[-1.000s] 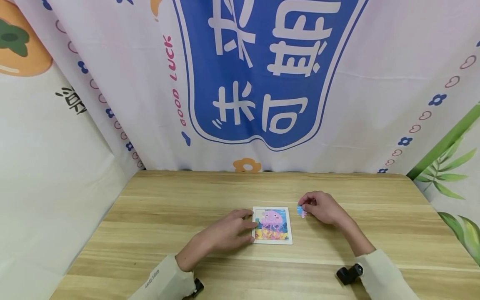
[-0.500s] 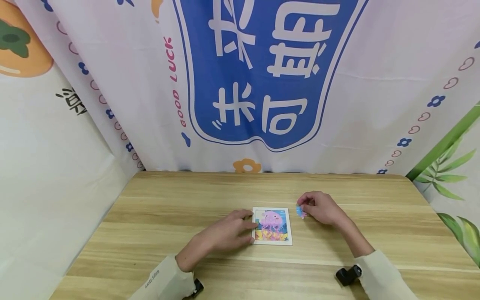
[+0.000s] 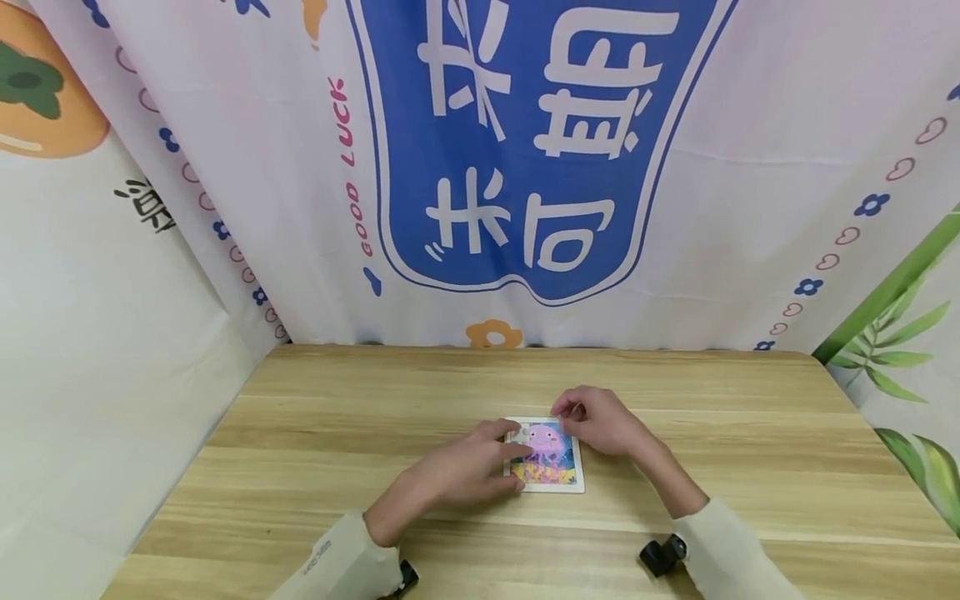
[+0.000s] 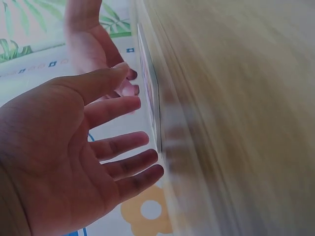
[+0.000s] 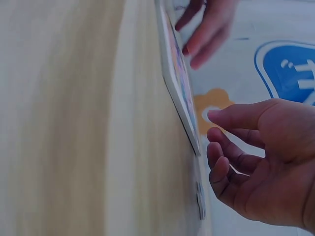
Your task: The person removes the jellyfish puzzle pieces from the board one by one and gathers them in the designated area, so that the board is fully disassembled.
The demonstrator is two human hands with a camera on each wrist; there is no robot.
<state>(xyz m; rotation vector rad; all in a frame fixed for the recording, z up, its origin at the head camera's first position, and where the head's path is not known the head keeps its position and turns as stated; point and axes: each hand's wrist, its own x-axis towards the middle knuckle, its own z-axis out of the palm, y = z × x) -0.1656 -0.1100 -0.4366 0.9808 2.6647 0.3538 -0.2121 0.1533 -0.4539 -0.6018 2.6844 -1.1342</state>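
Observation:
A square jigsaw puzzle (image 3: 546, 471) with a white frame and a pink jellyfish over yellow seabed lies on the table. My left hand (image 3: 476, 462) rests at its left side, fingers spread and reaching over the frame onto the picture. In the left wrist view the left hand's (image 4: 64, 142) fingers look nearly straight. At the upper right corner of the puzzle is my right hand (image 3: 603, 423), thumb and index finger close together, the other fingers curled. I cannot tell whether a puzzle piece is between those fingertips. Beside the puzzle, the right wrist view shows a small thin piece (image 5: 200, 200).
The wooden table (image 3: 337, 400) reaches back to a hanging cloth (image 3: 712, 250) with a blue sign and white characters. Black wrist devices sit by both cuffs, one at the right sleeve (image 3: 720, 542).
My right hand has moved left from beside the puzzle, where it pinched a blue and pink puzzle piece, to the puzzle's upper right corner. My left fingers have slid farther over the puzzle.

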